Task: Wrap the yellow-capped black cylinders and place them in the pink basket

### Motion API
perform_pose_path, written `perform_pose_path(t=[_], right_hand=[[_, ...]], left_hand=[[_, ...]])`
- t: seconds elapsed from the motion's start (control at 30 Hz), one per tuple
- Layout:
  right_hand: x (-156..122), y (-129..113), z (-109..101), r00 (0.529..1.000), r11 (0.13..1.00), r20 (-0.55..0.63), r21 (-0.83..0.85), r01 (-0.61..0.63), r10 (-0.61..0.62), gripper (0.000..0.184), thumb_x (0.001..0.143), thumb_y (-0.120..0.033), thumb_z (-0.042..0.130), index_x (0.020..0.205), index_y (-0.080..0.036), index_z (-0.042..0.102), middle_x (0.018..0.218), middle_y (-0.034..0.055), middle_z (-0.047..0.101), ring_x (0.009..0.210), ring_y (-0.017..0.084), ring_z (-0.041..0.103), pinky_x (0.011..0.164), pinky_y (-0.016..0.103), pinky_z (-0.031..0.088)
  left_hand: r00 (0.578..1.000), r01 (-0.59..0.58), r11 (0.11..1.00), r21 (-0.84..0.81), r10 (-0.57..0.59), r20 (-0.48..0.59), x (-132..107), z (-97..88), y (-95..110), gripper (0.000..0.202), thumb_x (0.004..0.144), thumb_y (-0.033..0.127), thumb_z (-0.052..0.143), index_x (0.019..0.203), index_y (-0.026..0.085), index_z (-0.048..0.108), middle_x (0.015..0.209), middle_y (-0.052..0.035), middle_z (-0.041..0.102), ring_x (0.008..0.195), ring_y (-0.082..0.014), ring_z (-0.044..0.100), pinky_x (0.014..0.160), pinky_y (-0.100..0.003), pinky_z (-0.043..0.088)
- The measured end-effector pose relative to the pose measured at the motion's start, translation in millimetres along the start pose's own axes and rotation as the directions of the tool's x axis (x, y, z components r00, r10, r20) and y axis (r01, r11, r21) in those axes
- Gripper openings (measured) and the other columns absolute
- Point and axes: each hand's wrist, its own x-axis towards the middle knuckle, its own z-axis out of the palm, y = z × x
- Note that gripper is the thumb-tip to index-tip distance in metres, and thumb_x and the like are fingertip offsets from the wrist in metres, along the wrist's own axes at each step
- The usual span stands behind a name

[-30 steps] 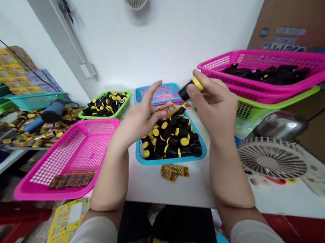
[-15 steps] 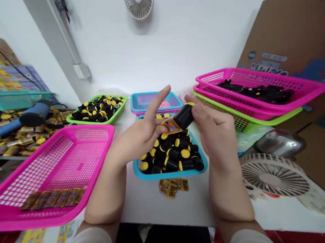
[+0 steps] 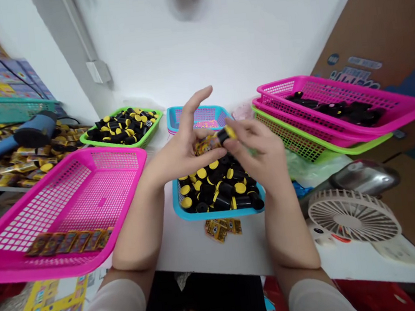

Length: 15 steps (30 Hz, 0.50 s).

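My right hand [image 3: 262,152] is closed round a small black cylinder with a yellow cap [image 3: 224,136], held above the blue basket [image 3: 213,213] of several like cylinders. My left hand [image 3: 181,151] meets it from the left, thumb and lower fingers pinching a small yellow printed sleeve [image 3: 202,146] against the cylinder, index finger stretched up. Both hands are slightly blurred. A few yellow printed sleeves [image 3: 222,228] lie on the white table in front of the blue basket.
A pink basket [image 3: 68,209] with a row of sleeves sits at left. A green basket [image 3: 123,129] of cylinders and a second blue basket [image 3: 196,119] stand behind. Stacked pink and green baskets [image 3: 337,122] are at right, a small white fan [image 3: 351,219] at near right, a blue heat gun [image 3: 23,135] far left.
The hands rose slightly and came closer together; the cylinder now sits further into the sleeve held by my left hand. The camera view shifted a little.
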Motion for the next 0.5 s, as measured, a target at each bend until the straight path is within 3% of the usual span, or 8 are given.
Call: perform_pose_path(t=[0.1,0.17,0.27,0.37,0.43,0.5], right_hand=[[-0.5,0.4,-4.8,0.974,0.982,0.132,0.007,0.187,-0.186,0.04,0.109,-0.04,0.055,0.144,-0.03,0.074,0.128,0.0106,0.079,0.119,0.027,0.073,0.106,0.047,0.06],[-2.0,0.2,-5.2,0.969,0.977,0.122,0.029,0.213,-0.215,0.04,0.11,-0.038,0.056,0.145,-0.029,0.073,0.129,0.01,0.078,0.118,0.025,0.074,0.104,0.044,0.061],[-5.3,-1.8,-1.4,0.99,0.984,0.004,0.111,0.143,-0.144,0.043,0.105,-0.035,0.065,0.147,-0.029,0.071,0.121,0.0061,0.08,0.097,0.019,0.075,0.092,0.036,0.064],[-7.9,-2.8,3.7,0.997,0.977,-0.072,0.212,-0.011,0.027,0.037,0.099,-0.039,0.075,0.135,-0.03,0.078,0.111,0.0037,0.08,0.081,0.017,0.07,0.08,0.036,0.063],[-8.3,-0.6,5.5,0.99,0.944,-0.062,0.313,-0.105,0.131,0.031,0.093,-0.044,0.082,0.119,-0.028,0.083,0.103,0.0037,0.08,0.081,0.018,0.07,0.077,0.036,0.062],[-7.2,3.4,5.4,0.986,0.874,0.004,0.463,-0.147,0.164,0.032,0.088,-0.047,0.088,0.112,-0.027,0.083,0.095,0.0025,0.078,0.079,0.017,0.069,0.073,0.033,0.061]], left_hand=[[0.981,0.0,0.993,-0.119,0.023,0.195,1.3,-0.7,0.9,0.101,0.091,0.033,0.079,0.173,0.037,0.019,0.134,-0.0105,0.072,0.088,-0.0164,0.077,0.071,-0.028,0.061],[0.981,-0.042,0.988,-0.148,0.069,0.184,2.7,1.8,1.0,0.102,0.091,0.034,0.08,0.172,0.037,0.019,0.141,-0.012,0.067,0.091,-0.0175,0.077,0.071,-0.029,0.061],[0.979,-0.132,0.979,-0.152,0.152,0.133,4.1,9.3,1.8,0.098,0.094,0.032,0.077,0.17,0.035,0.015,0.135,-0.011,0.069,0.088,-0.016,0.077,0.074,-0.029,0.061],[0.975,-0.212,0.975,-0.071,0.215,0.049,2.8,17.0,3.9,0.08,0.096,0.025,0.071,0.161,0.034,0.024,0.139,-0.0102,0.066,0.09,-0.015,0.078,0.076,-0.027,0.06],[0.962,-0.266,0.964,-0.018,0.267,0.05,0.9,20.2,4.3,0.066,0.096,0.019,0.066,0.152,0.03,0.032,0.135,-0.0094,0.064,0.082,-0.0109,0.074,0.069,-0.024,0.055],[0.948,-0.298,0.955,-0.016,0.297,0.114,-0.7,21.4,2.8,0.055,0.097,0.015,0.061,0.143,0.027,0.033,0.119,-0.0054,0.065,0.067,-0.0061,0.064,0.06,-0.022,0.047]])
